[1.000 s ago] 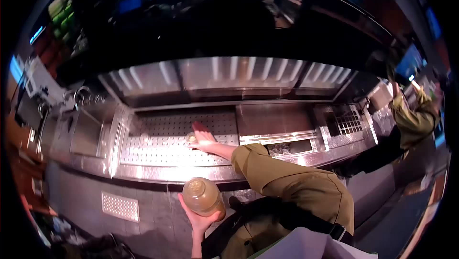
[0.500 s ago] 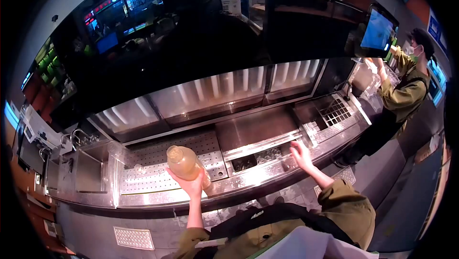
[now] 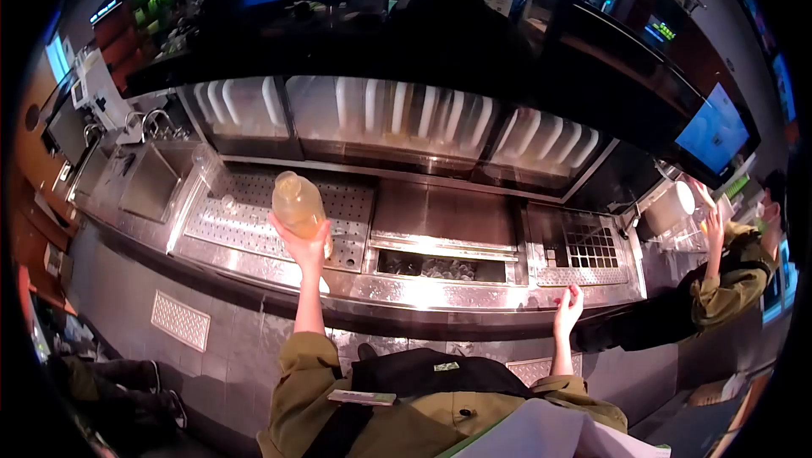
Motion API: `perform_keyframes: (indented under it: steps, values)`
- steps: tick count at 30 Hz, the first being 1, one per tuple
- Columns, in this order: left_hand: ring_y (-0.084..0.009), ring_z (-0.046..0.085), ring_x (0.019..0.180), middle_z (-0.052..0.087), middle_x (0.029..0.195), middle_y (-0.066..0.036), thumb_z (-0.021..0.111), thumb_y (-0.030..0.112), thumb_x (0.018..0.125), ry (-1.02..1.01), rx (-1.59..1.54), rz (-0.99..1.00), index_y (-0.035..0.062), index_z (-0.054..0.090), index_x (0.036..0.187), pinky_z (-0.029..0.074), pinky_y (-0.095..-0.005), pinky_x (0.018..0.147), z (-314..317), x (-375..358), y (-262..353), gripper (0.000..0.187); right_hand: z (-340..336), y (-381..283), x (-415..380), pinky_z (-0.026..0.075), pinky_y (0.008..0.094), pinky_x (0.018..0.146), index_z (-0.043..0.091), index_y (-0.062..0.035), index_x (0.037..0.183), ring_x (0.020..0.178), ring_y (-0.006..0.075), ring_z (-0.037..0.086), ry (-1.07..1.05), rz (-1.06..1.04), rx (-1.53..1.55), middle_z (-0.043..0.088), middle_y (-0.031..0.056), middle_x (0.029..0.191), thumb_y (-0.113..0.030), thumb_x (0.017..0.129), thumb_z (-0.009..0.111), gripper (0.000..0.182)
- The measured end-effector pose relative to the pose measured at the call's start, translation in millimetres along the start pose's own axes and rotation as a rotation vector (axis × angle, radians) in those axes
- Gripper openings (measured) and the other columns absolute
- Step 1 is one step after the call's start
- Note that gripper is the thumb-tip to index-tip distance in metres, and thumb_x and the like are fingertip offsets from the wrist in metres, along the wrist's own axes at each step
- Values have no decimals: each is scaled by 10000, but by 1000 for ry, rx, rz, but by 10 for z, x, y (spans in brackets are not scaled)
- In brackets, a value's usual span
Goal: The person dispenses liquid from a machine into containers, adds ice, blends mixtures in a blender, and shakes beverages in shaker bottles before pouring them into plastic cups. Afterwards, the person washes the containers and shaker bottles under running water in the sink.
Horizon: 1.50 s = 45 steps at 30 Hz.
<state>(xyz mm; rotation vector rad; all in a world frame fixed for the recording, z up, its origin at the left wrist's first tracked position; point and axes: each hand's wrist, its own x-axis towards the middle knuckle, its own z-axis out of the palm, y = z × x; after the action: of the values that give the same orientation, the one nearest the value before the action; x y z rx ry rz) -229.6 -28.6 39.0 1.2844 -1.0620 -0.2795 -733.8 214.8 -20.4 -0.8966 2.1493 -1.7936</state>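
My left hand [image 3: 302,246] is wrapped around a translucent shaker [image 3: 296,202] with pale yellowish contents, held upright above the counter's front edge. Behind the shaker is a perforated metal drain board [image 3: 228,213]. My right hand [image 3: 568,310] is empty, its fingers loosely bent and apart, just in front of the counter's front edge. To its left, a recessed bin [image 3: 440,268] holds what looks like ice, below a flat steel cover [image 3: 444,213].
Sinks [image 3: 150,183] with curved taps stand at the left. A slotted rack section [image 3: 592,246] is at the right. Transparent-fronted compartments [image 3: 389,111] line the counter's back. A co-worker [image 3: 732,289] reaches toward a white container [image 3: 670,207] beside a screen [image 3: 713,137].
My right hand has drawn back from over the counter to in front of its edge. The shaker stays in my left hand. The view has turned, and the co-worker's hands have moved.
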Motion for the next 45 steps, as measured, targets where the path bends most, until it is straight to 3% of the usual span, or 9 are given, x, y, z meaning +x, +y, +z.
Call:
perform_keyframes:
  steps: [7,10,13,17,27,29,40,42,45]
  values:
    - [-340,203,1312,167,1422,-231,819,264,572,15,42,98,24,78,1397,209,-406,1067,0,-18,18,1135,-565,166,723,467,244,623,452,-2,1192,695,109,537,189,-145,-1,510,106,1102,-149,885,539,351]
    - [-349,192,1313,157,1424,-230,813,335,582,69,287,178,15,93,1394,210,-423,1068,27,25,-126,1132,-783,275,756,468,296,826,456,-6,1208,1023,207,523,283,-23,197,522,127,1150,-163,867,564,390]
    - [-383,256,1269,157,1412,-246,792,451,591,121,395,228,3,90,1387,263,-461,1040,63,48,-208,1152,-1149,453,826,469,273,818,439,10,1226,1089,212,499,341,-128,-130,510,168,1187,-199,849,592,457]
    - [-380,401,1143,280,1327,-246,828,337,588,162,337,288,-13,100,1360,365,-482,973,165,-54,89,1117,-1688,867,1099,459,230,569,381,-2,1258,627,99,576,511,-46,-88,530,151,1137,-151,820,622,522]
    - [-368,422,1129,349,1288,-267,821,307,614,188,300,329,-45,146,1351,354,-444,983,241,-834,783,1060,-2630,1249,1341,467,300,692,430,-27,1232,681,162,572,759,96,-80,572,169,1078,-211,756,671,564]
    - [-318,454,1092,354,1294,-223,770,298,688,162,377,532,-3,175,1359,391,-421,955,184,-885,734,946,-2684,1615,1439,468,245,618,390,-26,1260,685,135,576,794,37,-73,542,165,1113,-166,788,649,556]
    - [-313,436,1116,334,1314,-211,757,267,702,61,316,128,17,179,1366,384,-420,967,397,-1498,1451,915,-2333,1761,1605,466,277,581,390,-52,1249,622,131,575,712,145,-23,543,144,1103,-155,798,620,517]
    - [-313,433,1120,330,1318,-209,754,261,705,20,283,107,20,180,1368,383,-420,969,467,-1625,1579,910,-2176,1527,1529,467,281,624,427,-37,1218,653,139,565,686,141,-84,545,146,1110,-173,781,636,503]
    - [-352,381,1184,276,1345,-245,762,259,686,-121,159,192,-18,126,1371,335,-437,1006,589,-1873,1710,975,-1941,1361,1326,427,355,886,414,-4,1234,1030,289,541,504,23,-363,466,198,1231,-180,779,609,525]
